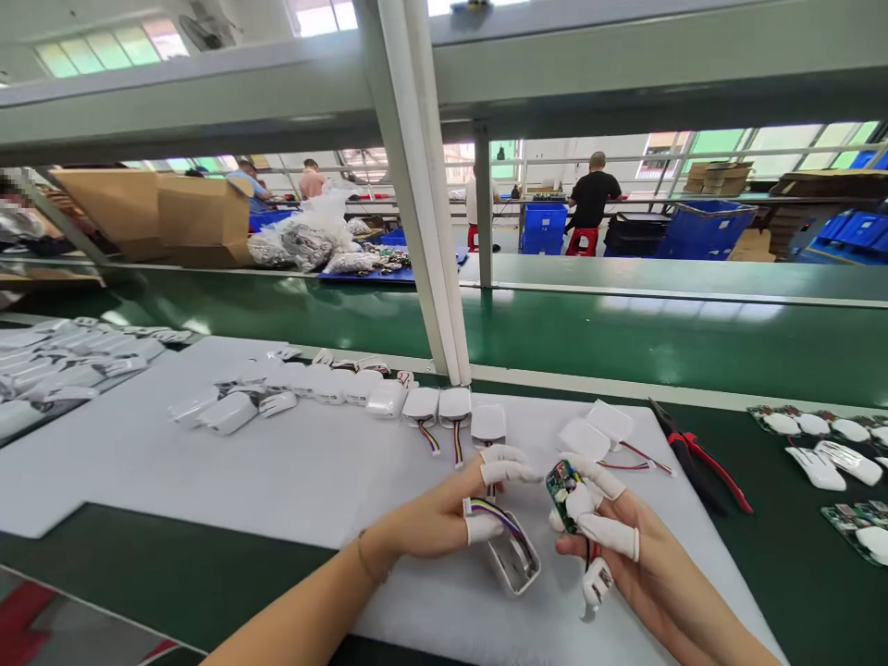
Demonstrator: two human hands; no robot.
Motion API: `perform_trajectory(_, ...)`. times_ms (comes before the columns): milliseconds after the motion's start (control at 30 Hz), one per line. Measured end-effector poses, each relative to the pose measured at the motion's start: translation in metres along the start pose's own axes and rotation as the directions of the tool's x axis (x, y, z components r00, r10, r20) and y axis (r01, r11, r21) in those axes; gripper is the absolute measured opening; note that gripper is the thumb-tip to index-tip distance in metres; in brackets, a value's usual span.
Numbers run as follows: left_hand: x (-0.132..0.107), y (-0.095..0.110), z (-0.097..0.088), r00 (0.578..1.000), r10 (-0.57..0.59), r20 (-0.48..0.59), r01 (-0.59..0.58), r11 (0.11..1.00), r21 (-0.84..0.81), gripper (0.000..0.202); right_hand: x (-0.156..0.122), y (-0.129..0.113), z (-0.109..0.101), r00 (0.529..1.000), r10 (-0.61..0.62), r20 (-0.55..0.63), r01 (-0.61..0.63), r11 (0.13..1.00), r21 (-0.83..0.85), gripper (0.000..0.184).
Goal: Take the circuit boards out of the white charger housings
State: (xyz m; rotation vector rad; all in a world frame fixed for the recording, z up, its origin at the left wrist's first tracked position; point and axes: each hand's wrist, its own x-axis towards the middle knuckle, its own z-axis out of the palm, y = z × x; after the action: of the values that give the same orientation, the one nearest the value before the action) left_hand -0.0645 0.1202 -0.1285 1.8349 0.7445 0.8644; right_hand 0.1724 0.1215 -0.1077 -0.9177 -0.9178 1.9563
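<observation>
My left hand (444, 523), with white finger cots on several fingers, is closed on an open-ended white plastic housing (522, 581). A multicoloured ribbon of wires (511, 524) with a small white connector bends out over the thumb. Between the cotted fingers of my right hand (628, 532) is a small green circuit board (559, 481) carrying a white round part. Red and black wires run below the board to a small white piece with slots (597, 585), which hangs under my fingers. The board and the housing are apart.
White housings (454, 407), some with wires, line the back of the white sheet (333, 490). Flat white pieces with red wires (610, 424) lie behind my right hand. Red-and-black pliers (708, 467) and circuit boards (857, 527) lie right. A white post (423, 203) rises behind.
</observation>
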Motion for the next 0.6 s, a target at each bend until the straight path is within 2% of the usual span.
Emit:
perform_trajectory(100, 0.003, 0.012, -0.01, 0.983, 0.103, 0.155, -0.113, 0.992, 0.057, 0.031, 0.001, -0.004, -0.001, 1.0, 0.012, -0.007, -0.012, 1.0, -0.007, 0.066)
perform_trajectory(233, 0.007, 0.024, -0.012, 0.942, 0.116, 0.315, -0.141, 0.988, 0.06, 0.023, 0.005, -0.007, -0.005, 0.998, 0.03, 0.058, -0.029, 0.999, -0.023, 0.069)
perform_trajectory(300, 0.008, 0.026, -0.015, 0.928, 0.115, 0.355, -0.155, 0.984, 0.087, 0.028, 0.005, -0.008, -0.006, 0.998, 0.051, 0.048, -0.048, 0.997, -0.054, 0.071)
perform_trajectory(400, 0.01, 0.024, -0.02, 0.925, 0.118, 0.36, -0.154, 0.986, 0.071, 0.036, 0.005, -0.009, -0.006, 0.998, 0.067, -0.019, -0.069, 0.994, -0.09, 0.075)
perform_trajectory(467, 0.009, 0.018, -0.021, 0.93, 0.137, 0.341, -0.137, 0.99, -0.026, 0.035, 0.005, -0.008, -0.004, 0.994, 0.048, -0.099, -0.056, 0.996, -0.076, 0.071)
perform_trajectory(533, 0.006, 0.012, -0.018, 0.96, 0.129, 0.249, -0.092, 0.984, -0.155, 0.031, 0.005, -0.008, -0.001, 0.989, 0.035, -0.144, -0.043, 0.998, -0.053, 0.063)
perform_trajectory(600, 0.0, 0.011, -0.01, 0.993, 0.053, 0.109, -0.021, 0.961, -0.277, 0.031, 0.006, -0.007, 0.001, 0.989, 0.04, -0.143, -0.046, 0.998, -0.046, 0.057)
